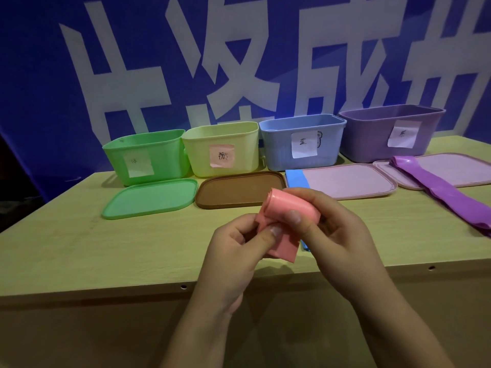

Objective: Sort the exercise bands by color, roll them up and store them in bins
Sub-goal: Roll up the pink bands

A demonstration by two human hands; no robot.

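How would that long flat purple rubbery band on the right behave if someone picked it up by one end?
The long flat purple rubbery band would probably droop limply: it lies thin and wavy, draped over the pink lid's rim onto the wooden table. It looks light. Being flat, it is unlikely to roll.

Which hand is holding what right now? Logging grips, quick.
Left hand: closed, pinching the pink band.
Right hand: closed around the same pink band's rolled part.
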